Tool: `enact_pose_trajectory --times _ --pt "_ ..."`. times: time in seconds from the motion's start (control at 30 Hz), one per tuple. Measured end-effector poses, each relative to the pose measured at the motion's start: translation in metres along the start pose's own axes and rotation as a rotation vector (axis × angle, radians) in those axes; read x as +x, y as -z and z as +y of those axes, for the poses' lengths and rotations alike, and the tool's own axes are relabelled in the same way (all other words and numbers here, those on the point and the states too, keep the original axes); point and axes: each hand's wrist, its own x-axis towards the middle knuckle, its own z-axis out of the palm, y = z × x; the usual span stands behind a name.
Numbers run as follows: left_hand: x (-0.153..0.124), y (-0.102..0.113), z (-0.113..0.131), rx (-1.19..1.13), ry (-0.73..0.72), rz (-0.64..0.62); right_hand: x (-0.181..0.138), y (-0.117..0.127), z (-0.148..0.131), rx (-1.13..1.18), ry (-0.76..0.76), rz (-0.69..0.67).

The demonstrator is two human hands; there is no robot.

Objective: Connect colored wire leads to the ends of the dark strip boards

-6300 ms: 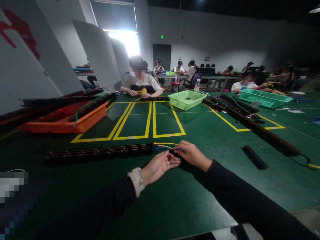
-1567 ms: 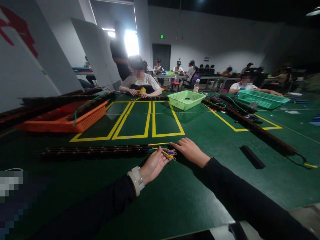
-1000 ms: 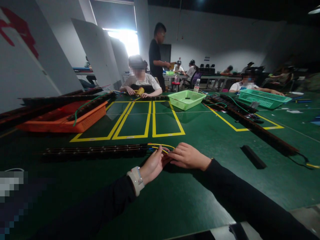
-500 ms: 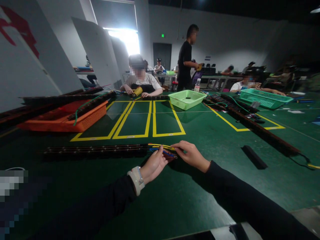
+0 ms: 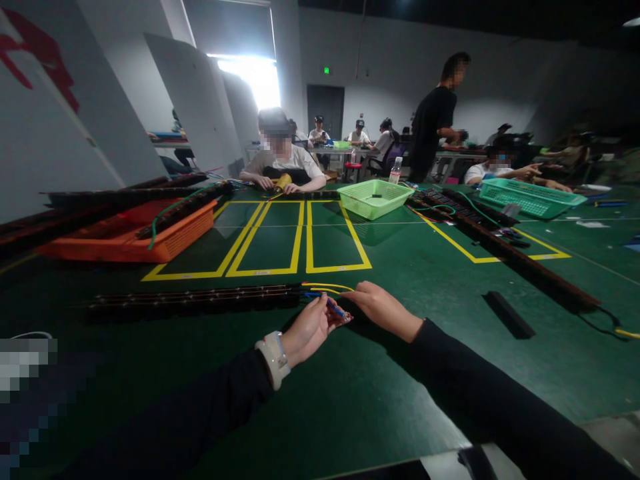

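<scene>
A long black strip (image 5: 195, 300) with thin lines along its top lies crosswise on the green table. Yellow wires (image 5: 327, 287) and blue wires (image 5: 336, 308) come out of its right end. My left hand (image 5: 311, 327), with a pale watch at the wrist, pinches the blue wires between thumb and fingers; their ends stick out past the fingertips. Just right of it, my right hand (image 5: 383, 307) is closed on the yellow wires, its fingertips partly hidden behind the hand.
An orange basket (image 5: 170, 245) holding black strips stands at the left. A light green basket (image 5: 374, 205) and a teal basket (image 5: 533, 200) are farther back. A short black bar (image 5: 509, 315) and a long dark strip (image 5: 530, 267) lie to the right. A co-worker (image 5: 283, 163) sits opposite.
The yellow wires have separated from the blue ones and bow upward toward my right hand. My left hand has barely moved. In the background, a standing person has walked to the right.
</scene>
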Motion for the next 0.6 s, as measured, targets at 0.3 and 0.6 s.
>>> enact_pose_trajectory --times 0.3,0.6 --pt "0.003 0.003 -0.001 -0.020 0.005 0.001 -0.003 0.011 -0.007 -0.053 0.071 0.149" --pt "0.005 0.006 -0.003 -0.059 0.012 -0.036 -0.003 0.014 -0.023 -0.077 0.372 0.090"
